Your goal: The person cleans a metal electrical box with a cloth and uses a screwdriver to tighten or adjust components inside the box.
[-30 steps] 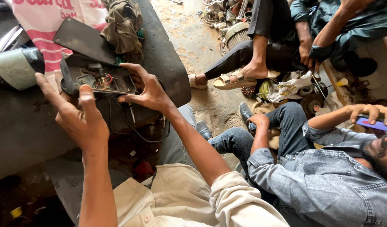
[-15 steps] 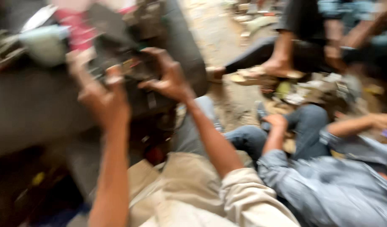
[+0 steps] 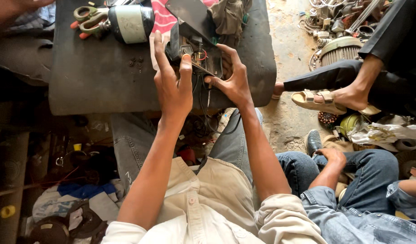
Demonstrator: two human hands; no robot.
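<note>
Obs., standing by the bench: dark worktable (image 3: 104, 81) w/ an opened black device (image 3: 196, 54), casing off, wiring and small parts exposed, sitting at the near edge, approx. centre. Left hand (image 3: 171, 86) rested on the device's left side, fingers straight and spread, thumb up against the exposed board. Right hand (image 3: 232, 79) cupped the right side, fingers spread and curled round the casing. Black cable (image 3: 217, 129) hung from the device below the table edge. Behind, on the table: grey cylindrical motor (image 3: 131, 22), pliers w/ orange-tipped handles (image 3: 88, 20), a few loose screws (image 3: 135, 61). To the right, a second person in denim sat on the floor, hand on knee (image 3: 332, 156); a third person's sandalled foot (image 3: 325, 99) nearby.
</note>
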